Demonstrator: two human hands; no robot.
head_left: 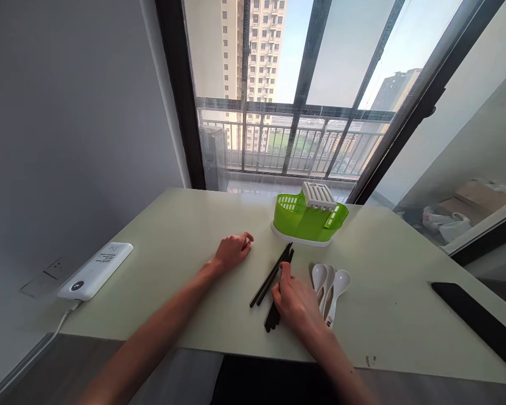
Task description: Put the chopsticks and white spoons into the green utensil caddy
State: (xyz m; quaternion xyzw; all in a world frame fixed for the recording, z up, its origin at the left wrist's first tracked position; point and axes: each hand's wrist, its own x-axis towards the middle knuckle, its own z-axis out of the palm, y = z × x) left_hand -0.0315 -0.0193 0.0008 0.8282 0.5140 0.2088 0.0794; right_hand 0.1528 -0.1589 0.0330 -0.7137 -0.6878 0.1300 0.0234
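Observation:
My right hand (pixel 297 301) is closed around a bunch of black chopsticks (pixel 271 320), their lower ends sticking out toward the table's front edge and their upper ends beyond my fingers. Just left of that bunch, a few more black chopsticks (pixel 265 288) lie slanted on the table. My left hand (pixel 235 251) rests on the tabletop left of the chopsticks, fingers curled in and nothing visible in them. Beside my right hand lie three white spoons (pixel 340 281), bowls pointing away from me; my hand partly covers their handles.
A green utensil caddy (pixel 302 222) with a white slotted top and white base stands at the back of the pale table (pixel 185 225). A white power bank (pixel 96 271) with a cable lies at the left edge, a flat black object (pixel 476 320) at the right. Windows rise behind.

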